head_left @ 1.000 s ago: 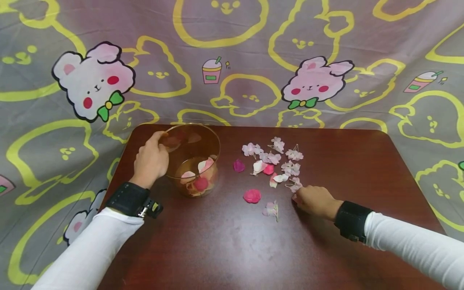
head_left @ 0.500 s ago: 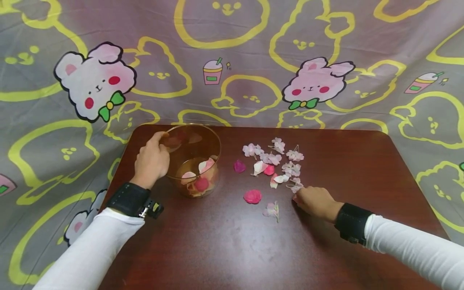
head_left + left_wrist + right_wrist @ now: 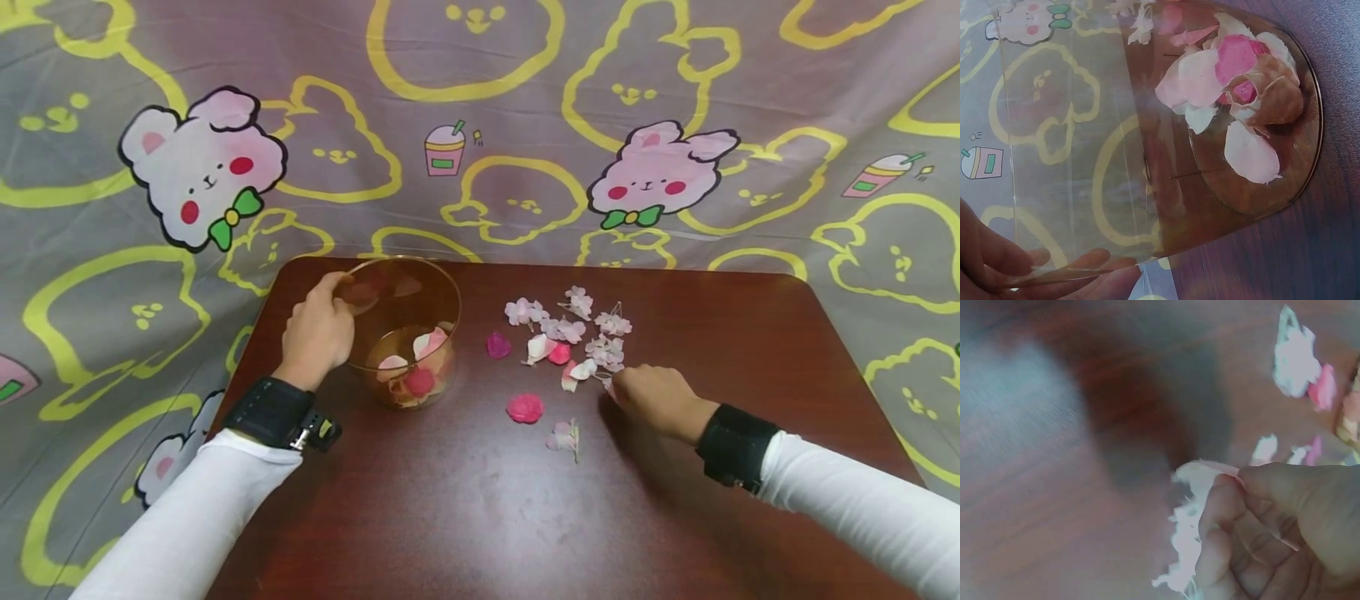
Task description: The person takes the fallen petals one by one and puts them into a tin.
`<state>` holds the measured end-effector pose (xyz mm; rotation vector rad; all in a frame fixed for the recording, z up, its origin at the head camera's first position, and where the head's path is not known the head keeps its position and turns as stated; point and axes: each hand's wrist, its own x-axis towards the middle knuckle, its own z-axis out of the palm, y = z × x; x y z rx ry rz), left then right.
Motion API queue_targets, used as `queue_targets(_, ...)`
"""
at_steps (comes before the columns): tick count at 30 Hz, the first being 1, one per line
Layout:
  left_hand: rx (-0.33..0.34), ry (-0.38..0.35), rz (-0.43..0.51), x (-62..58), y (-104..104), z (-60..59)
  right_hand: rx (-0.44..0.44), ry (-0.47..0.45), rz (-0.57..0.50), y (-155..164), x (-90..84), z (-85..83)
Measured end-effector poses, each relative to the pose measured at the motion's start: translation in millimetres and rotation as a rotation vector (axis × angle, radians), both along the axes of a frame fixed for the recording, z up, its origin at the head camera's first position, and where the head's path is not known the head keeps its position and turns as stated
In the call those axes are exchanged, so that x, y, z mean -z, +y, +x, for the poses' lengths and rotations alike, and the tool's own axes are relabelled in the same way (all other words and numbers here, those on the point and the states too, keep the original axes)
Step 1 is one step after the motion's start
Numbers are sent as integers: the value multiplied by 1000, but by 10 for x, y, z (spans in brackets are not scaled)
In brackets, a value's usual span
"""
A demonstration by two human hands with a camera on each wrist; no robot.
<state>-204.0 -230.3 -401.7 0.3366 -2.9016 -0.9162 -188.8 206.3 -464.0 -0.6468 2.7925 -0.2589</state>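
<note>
Clear amber glass bowl (image 3: 405, 329) upright on table's left, pink and white petals (image 3: 1235, 94) heaped at its bottom, pale blossom (image 3: 1188, 531) pinched in fingers, other blossoms scattered nearby (image 3: 570, 333)

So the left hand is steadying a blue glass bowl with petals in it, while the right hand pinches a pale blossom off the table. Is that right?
Not quite: the bowl is amber-brown and see-through, not blue, as the head view shows. The rest holds: the left hand grips its rim, petals lie inside, and the right hand pinches a pale blossom at the table.

no readable text, labels, numbers or signs anywhere
</note>
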Motion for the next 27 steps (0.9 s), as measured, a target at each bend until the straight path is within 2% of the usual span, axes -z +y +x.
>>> queue_targets(12,4,-2,6,6,-6,4,-18,87,-50,-41,-294,-16)
queue_targets(27,5,2,4,-4,-3,6,-49,139,-60,-110,-504,56)
